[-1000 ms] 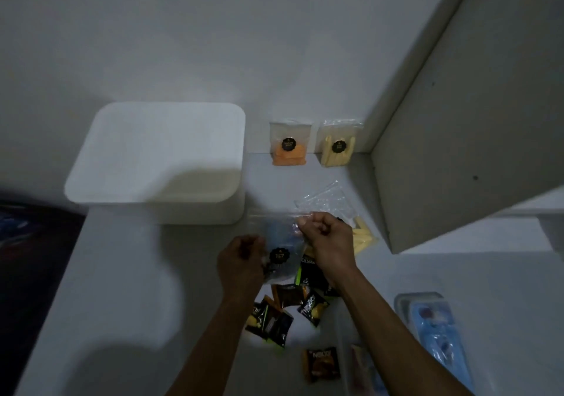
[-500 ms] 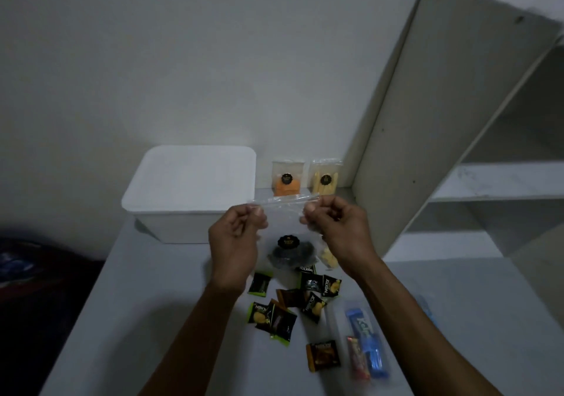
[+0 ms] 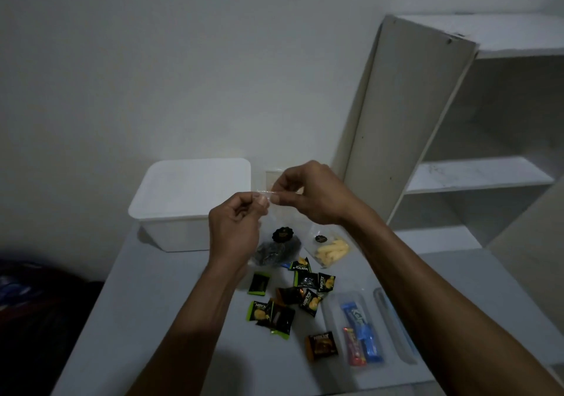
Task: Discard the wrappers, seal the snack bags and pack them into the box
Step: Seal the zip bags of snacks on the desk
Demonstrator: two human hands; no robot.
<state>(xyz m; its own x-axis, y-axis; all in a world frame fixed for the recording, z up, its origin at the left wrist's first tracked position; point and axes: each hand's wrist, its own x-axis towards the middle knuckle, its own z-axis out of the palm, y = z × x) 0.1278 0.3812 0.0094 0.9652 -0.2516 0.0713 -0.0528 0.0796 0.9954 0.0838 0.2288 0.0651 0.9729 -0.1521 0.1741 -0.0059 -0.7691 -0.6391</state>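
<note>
Head view: left hand (image 3: 235, 231) and right hand (image 3: 308, 194) pinch top edge of clear snack bag (image 3: 276, 247), raised above bench (image 3: 152, 319).

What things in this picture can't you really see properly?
- The clear bag with dark snacks: in the head view its top strip disappears between the left hand and right hand, so whether it is sealed cannot be told.
- The white box: its lid hides the inside.
- A bag by the wall: the right hand covers nearly all of it.
- The small wrappers: too dim to tell empty from full.
</note>
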